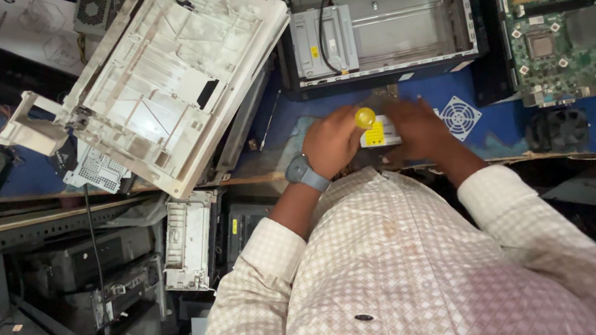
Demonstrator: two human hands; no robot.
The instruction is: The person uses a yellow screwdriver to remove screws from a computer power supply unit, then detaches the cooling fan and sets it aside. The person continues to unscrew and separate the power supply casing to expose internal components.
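My left hand (332,141), with a grey watch on its wrist, is closed around a tool with a round yellow handle (364,117) standing upright. My right hand (418,129) rests on a small white boxy part (378,134) with a yellow label, steadying it on the blue table top (282,115). The yellow handle sits right above that part, between both hands. Most of the part is hidden under my fingers.
A large white plastic printer frame (160,86) lies tilted at left. An open metal computer case (377,10) stands behind the hands. A green motherboard in a case (577,31) is at right, a white fan grille (460,116) beside my right hand. Stacked equipment fills the lower left.
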